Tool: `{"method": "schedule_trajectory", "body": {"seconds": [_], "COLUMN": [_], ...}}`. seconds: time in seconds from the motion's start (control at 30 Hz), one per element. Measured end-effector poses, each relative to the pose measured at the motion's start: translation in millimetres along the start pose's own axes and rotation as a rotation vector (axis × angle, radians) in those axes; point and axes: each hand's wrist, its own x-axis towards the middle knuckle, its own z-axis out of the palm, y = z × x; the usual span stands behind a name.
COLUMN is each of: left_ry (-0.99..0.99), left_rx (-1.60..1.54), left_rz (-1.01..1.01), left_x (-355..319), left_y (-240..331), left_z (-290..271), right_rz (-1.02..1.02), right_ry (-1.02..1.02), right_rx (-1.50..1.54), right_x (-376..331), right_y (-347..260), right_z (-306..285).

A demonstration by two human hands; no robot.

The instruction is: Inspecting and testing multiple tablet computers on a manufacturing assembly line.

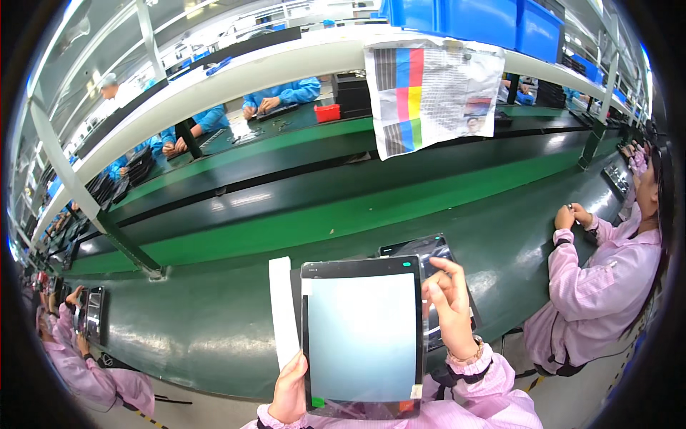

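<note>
Green factory counter (214, 336), tablet (361, 336) in hand at lower centre.
Left hand (291, 392) grasps its edge; right hand (450, 304) fingers pinch what seems a clear film, partly peeled.

At the lower middle of the frame I held a flat rectangular tablet (361, 336), its glass face glossy under smooth clear plastic film. The white paper strip (283, 311) beside it looked matt. The dark green bench top (214, 314) shone smoothly; my pink cloth sleeves (493, 390) were soft.
</note>
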Motion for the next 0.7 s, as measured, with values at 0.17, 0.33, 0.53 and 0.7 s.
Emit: {"method": "schedule_trajectory", "body": {"seconds": [0.17, 0.33, 0.53, 0.7], "left_ry": [0.014, -0.053, -0.191, -0.076], "left_rx": [0.101, 0.078, -0.101, -0.003], "left_rz": [0.058, 0.061, 0.024, 0.254], "left_x": [-4.8, -6.5, 3.6, 26.6], "left_y": [-2.2, -4.4, -8.4, -0.2], "left_z": [3.0, 4.7, 5.1, 13.1], "right_rz": [-0.106, -0.112, 0.273, 0.514], "right_ry": [0.165, 0.271, -0.194, -0.430], "right_rx": [0.091, 0.297, 0.370, 0.810], "right_x": [1.9, -8.3, -29.3, -27.6], "right_y": [-25.8, -21.1, -8.3, -16.7], "right_z": [13.9, 15.8, 2.6, -16.1]}}
